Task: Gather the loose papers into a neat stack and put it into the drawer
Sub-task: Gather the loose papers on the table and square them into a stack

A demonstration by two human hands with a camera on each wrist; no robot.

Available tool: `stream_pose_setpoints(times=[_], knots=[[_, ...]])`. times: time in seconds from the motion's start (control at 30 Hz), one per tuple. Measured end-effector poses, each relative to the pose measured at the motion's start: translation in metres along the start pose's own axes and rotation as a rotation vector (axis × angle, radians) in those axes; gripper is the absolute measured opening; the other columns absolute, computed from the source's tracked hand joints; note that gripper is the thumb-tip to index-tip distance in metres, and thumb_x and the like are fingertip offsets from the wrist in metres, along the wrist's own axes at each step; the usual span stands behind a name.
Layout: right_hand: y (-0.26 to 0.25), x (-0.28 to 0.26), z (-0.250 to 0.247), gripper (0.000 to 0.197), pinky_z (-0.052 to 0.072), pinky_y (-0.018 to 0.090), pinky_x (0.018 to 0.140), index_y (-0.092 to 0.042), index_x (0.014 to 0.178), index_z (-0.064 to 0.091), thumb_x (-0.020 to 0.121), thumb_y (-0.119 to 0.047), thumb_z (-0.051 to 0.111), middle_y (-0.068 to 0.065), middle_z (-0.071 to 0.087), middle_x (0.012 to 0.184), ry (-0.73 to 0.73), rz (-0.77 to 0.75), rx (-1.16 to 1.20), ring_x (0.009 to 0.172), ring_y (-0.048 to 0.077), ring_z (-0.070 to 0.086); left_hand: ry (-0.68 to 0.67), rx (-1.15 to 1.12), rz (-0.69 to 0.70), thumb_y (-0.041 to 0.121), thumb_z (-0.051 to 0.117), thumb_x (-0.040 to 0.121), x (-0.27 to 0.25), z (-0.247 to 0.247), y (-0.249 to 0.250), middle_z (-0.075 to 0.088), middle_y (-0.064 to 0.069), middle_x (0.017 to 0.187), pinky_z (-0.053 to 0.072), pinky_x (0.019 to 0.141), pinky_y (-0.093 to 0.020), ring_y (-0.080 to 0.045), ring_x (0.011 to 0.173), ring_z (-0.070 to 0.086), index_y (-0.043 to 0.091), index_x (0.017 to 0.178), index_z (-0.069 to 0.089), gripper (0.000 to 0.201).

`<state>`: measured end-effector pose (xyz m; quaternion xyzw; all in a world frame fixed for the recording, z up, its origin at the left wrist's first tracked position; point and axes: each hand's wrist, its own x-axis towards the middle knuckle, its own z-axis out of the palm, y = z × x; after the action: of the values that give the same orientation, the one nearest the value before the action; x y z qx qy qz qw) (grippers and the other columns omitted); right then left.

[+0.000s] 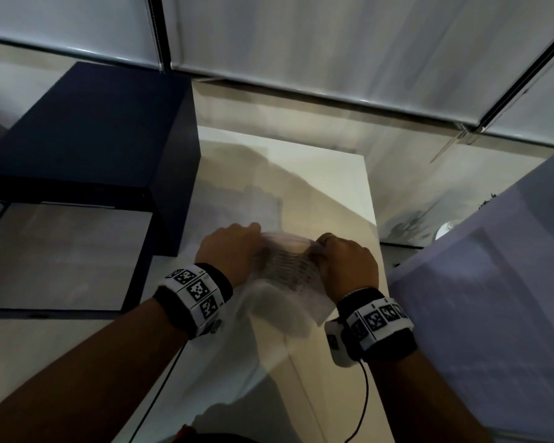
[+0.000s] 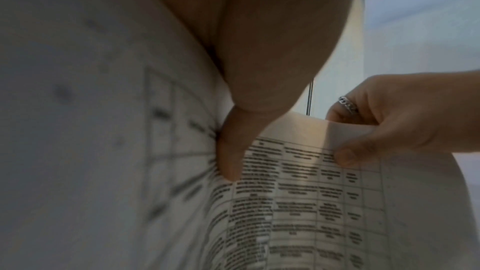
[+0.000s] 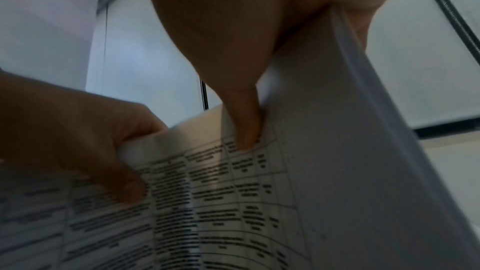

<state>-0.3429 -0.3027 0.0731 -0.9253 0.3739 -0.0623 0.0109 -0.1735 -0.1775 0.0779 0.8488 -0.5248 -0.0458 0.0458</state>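
Both hands hold the papers (image 1: pixel 285 273) above the white desk (image 1: pixel 333 193), bowing them between them. Left grip (image 1: pixel 227 251) pinches their left edge, right grip (image 1: pixel 349 263) their right, thumbs on the printed table. Beside the desk stands a dark cabinet (image 1: pixel 87 132).

The person is wearing a black band (image 1: pixel 194 297) on the left wrist, wrapped with white tiles printed in black square codes. A matching band (image 1: pixel 378 324) is circling the right wrist, trailing a thin black cable (image 1: pixel 363 394). A silver chain-pattern ring (image 2: pixel 346 104) is sitting on a right-hand finger.
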Motion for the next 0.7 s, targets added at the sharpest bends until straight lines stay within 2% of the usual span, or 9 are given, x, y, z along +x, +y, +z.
stream_pose_setpoints(times=[0.07,0.17,0.27,0.33,0.4,0.53,0.57,0.63,0.7], knots=[[-0.002,-0.002,0.001,0.016,0.045,0.033,0.066,-0.022,0.098,0.062,0.088,-0.033,0.056,0.003,0.07,0.09,-0.026,0.04,0.02,0.087,0.031,0.066,-0.001,-0.014,-0.067,0.02,0.049,0.091,-0.003,0.005,0.002,0.047,-0.002,0.074,0.038,0.055,-0.033,-0.027,0.063,0.052,0.016,0.098,0.039,0.013],[-0.007,-0.008,0.012,0.03,0.047,0.038,0.077,-0.023,0.119,0.054,0.091,-0.033,0.053,0.003,0.068,0.108,-0.162,0.084,-0.01,0.103,0.03,0.062,-0.096,-0.04,-0.103,0.026,0.053,0.09,-0.007,0.016,0.007,0.06,-0.006,0.082,0.038,0.055,-0.034,-0.028,0.065,0.056,0.015,0.113,0.038,0.03],[-0.012,-0.012,0.019,0.041,0.045,0.04,0.082,-0.024,0.132,0.045,0.093,-0.035,0.05,0.0,0.064,0.115,-0.16,0.063,-0.039,0.106,0.027,0.059,-0.115,-0.045,-0.043,0.04,0.05,0.091,-0.001,0.016,0.006,0.065,-0.006,0.091,0.04,0.058,-0.033,-0.03,0.075,0.063,0.018,0.109,0.044,0.029],[-0.015,-0.012,0.019,0.032,0.044,0.036,0.077,-0.024,0.125,0.048,0.094,-0.03,0.049,0.0,0.066,0.111,-0.166,0.046,-0.024,0.102,0.028,0.061,-0.127,-0.058,0.018,0.044,0.048,0.091,0.002,0.012,0.008,0.065,-0.005,0.092,0.043,0.061,-0.032,-0.027,0.073,0.061,0.022,0.102,0.052,0.025],[-0.018,-0.011,0.012,0.026,0.042,0.033,0.069,-0.024,0.119,0.051,0.094,-0.027,0.048,0.002,0.069,0.105,-0.182,0.051,-0.015,0.096,0.029,0.064,-0.112,-0.054,0.035,0.035,0.047,0.093,0.002,0.008,0.015,0.067,-0.006,0.094,0.048,0.064,-0.033,-0.026,0.075,0.062,0.021,0.099,0.06,0.02],[-0.024,-0.007,0.004,0.034,0.041,0.032,0.065,-0.021,0.128,0.047,0.093,-0.022,0.047,0.006,0.069,0.103,-0.178,0.097,0.002,0.093,0.032,0.067,-0.056,-0.044,0.009,0.024,0.045,0.096,-0.001,0.006,0.025,0.066,-0.009,0.1,0.05,0.071,-0.036,-0.031,0.089,0.066,0.011,0.105,0.056,0.019],[-0.026,-0.007,0.006,0.04,0.044,0.034,0.069,-0.021,0.133,0.044,0.093,-0.022,0.048,0.006,0.068,0.108,-0.164,0.104,0.004,0.097,0.032,0.066,-0.069,-0.041,0.009,0.025,0.046,0.096,-0.001,0.008,0.026,0.065,-0.009,0.101,0.048,0.069,-0.035,-0.031,0.088,0.066,0.011,0.108,0.054,0.021],[-0.026,-0.01,0.015,0.056,0.045,0.044,0.089,-0.023,0.144,0.032,0.092,-0.025,0.053,0.006,0.057,0.131,-0.106,0.095,-0.032,0.116,0.031,0.056,-0.095,-0.015,0.015,0.029,0.046,0.095,-0.002,0.011,0.026,0.064,-0.007,0.095,0.042,0.061,-0.033,-0.03,0.076,0.062,0.013,0.114,0.048,0.025],[-0.029,-0.017,0.026,0.072,0.032,0.057,0.107,-0.026,0.15,0.018,0.09,-0.03,0.058,0.005,0.036,0.152,-0.044,0.056,-0.065,0.137,0.033,0.036,-0.098,0.001,0.009,0.035,0.048,0.094,0.0,0.011,0.025,0.057,-0.003,0.082,0.038,0.056,-0.031,-0.027,0.064,0.052,0.016,0.116,0.043,0.03]])
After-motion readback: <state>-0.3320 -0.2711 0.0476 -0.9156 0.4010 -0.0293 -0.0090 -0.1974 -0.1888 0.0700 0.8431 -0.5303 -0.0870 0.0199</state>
